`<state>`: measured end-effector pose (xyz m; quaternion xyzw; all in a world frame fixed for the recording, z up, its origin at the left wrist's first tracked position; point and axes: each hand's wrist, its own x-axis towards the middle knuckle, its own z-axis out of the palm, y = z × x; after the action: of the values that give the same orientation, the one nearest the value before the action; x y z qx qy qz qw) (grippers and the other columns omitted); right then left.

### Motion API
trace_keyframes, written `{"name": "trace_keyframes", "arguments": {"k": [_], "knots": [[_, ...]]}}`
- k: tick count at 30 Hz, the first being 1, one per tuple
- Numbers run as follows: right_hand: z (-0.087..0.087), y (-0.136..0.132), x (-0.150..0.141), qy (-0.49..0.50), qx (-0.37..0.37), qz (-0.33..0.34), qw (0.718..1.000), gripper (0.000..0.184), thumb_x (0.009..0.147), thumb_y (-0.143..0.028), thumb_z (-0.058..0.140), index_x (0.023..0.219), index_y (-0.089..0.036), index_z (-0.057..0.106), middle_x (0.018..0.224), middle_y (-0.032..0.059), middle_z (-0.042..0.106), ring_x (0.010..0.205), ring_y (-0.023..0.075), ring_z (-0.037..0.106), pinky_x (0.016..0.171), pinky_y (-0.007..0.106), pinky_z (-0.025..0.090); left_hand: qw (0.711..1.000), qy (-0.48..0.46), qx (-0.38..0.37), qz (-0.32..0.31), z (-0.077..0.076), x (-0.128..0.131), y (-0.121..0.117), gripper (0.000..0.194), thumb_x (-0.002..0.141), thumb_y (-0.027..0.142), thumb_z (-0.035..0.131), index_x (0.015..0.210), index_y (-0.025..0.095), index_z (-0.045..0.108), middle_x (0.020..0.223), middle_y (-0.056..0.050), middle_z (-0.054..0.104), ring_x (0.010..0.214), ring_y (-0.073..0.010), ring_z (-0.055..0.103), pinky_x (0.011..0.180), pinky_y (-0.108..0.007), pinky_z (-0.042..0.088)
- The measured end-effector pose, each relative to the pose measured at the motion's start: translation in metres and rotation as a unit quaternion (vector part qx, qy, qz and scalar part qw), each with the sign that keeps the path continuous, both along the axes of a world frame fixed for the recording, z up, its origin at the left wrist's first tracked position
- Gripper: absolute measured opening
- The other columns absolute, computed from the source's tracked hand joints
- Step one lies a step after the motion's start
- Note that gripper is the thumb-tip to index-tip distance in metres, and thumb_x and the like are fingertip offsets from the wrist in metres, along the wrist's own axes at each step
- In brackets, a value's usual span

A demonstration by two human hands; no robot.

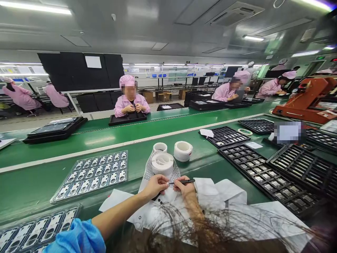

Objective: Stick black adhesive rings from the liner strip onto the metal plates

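Observation:
My right hand (186, 189) is closed around black tweezers (188, 181), whose tip points left toward my other hand. Close beside it, my left hand (155, 185) has thumb and fingers pinched together; whatever lies between them is too small to make out. Both hands are above white sheets (226, 193) spread on the green bench. Just beyond them stands a white roll of label tape (162, 163), on a strip of stickers printed with small black rings (147, 174). A few small black dots (159, 201) lie near my left wrist.
Two more white rolls (183, 151) (160, 147) stand behind. Clear trays of flat metal-looking parts (94, 174) (39, 228) lie to the left. Black compartment trays (265, 175) and an orange machine (302, 100) are at right. Across the green belt (168, 123), a co-worker (131, 102) handles something dark.

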<state>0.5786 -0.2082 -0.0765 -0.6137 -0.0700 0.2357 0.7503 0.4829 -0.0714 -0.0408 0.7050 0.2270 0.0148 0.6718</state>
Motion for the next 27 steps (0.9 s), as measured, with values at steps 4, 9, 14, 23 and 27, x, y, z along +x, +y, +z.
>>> {"name": "trace_keyframes", "arguments": {"k": [4, 9, 14, 23, 27], "knots": [[0.006, -0.001, -0.002, 0.008, -0.019, 0.007, 1.0, 0.017, 0.096, -0.024, 0.07, 0.086, -0.013, 0.063, 0.072, -0.0059, 0.061, 0.06, 0.0076, 0.059, 0.058, 0.022, 0.056, 1.0, -0.004, 0.007, 0.0, 0.002, -0.001, -0.002, 0.013, 0.098, 0.024, 0.071, 0.103, 0.013, 0.065, 0.087, 0.001, 0.065, 0.07, -0.0121, 0.063, 0.062, -0.025, 0.057], [0.011, -0.002, -0.003, 0.019, -0.022, 0.015, 0.999, 0.016, 0.096, -0.024, 0.07, 0.086, -0.013, 0.063, 0.073, -0.0057, 0.061, 0.06, 0.0077, 0.06, 0.058, 0.022, 0.056, 1.0, 0.0, 0.016, -0.003, 0.005, -0.003, -0.002, 0.013, 0.098, 0.024, 0.07, 0.103, 0.014, 0.065, 0.087, 0.001, 0.065, 0.07, -0.0123, 0.063, 0.064, -0.026, 0.057], [0.011, -0.003, -0.002, 0.029, -0.013, 0.011, 0.999, 0.017, 0.096, -0.024, 0.07, 0.085, -0.013, 0.063, 0.072, -0.0059, 0.061, 0.06, 0.008, 0.06, 0.058, 0.022, 0.057, 1.0, 0.004, 0.022, -0.007, 0.007, -0.003, -0.003, 0.015, 0.098, 0.026, 0.07, 0.106, 0.014, 0.065, 0.093, -0.001, 0.066, 0.075, -0.0137, 0.065, 0.067, -0.028, 0.059], [0.014, -0.007, -0.004, 0.004, 0.0, -0.003, 1.0, 0.018, 0.094, -0.021, 0.071, 0.081, -0.014, 0.062, 0.068, -0.007, 0.06, 0.06, 0.0082, 0.06, 0.059, 0.023, 0.057, 0.999, 0.011, 0.03, -0.006, 0.01, -0.003, -0.003, 0.016, 0.098, 0.027, 0.07, 0.106, 0.014, 0.065, 0.094, -0.002, 0.067, 0.077, -0.0141, 0.066, 0.066, -0.028, 0.059], [0.013, -0.006, -0.005, -0.004, -0.002, -0.002, 1.0, 0.017, 0.094, -0.021, 0.071, 0.082, -0.014, 0.062, 0.068, -0.0071, 0.06, 0.059, 0.0082, 0.06, 0.059, 0.023, 0.057, 0.999, 0.012, 0.032, -0.002, 0.01, -0.003, -0.004, 0.016, 0.099, 0.028, 0.069, 0.106, 0.014, 0.065, 0.095, -0.002, 0.067, 0.077, -0.014, 0.066, 0.067, -0.028, 0.059]]}}
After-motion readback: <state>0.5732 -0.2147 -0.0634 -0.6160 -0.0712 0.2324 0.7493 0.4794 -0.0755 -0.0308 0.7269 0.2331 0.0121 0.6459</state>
